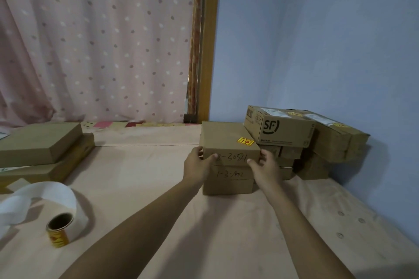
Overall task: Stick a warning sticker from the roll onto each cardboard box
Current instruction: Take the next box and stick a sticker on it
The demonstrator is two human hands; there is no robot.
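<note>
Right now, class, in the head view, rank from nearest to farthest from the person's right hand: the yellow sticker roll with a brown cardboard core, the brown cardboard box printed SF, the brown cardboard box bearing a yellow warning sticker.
1. The stickered box: centre, gripped by the right hand.
2. The SF box: just behind, to the right.
3. The sticker roll: far left, near front.

Both hands grip the top cardboard box (226, 136) of a three-high stack: the left hand (197, 161) at its nine o'clock corner, the right hand (264, 166) at its three o'clock corner. A yellow warning sticker (245, 141) sits on the lid toward three o'clock. An SF box (281, 129) rests on more boxes at two o'clock of the stack. At eight o'clock lies the sticker roll (57, 230), with its white backing strip (52, 192) looping loose. Two flat boxes (38, 142) are stacked at ten o'clock.
</note>
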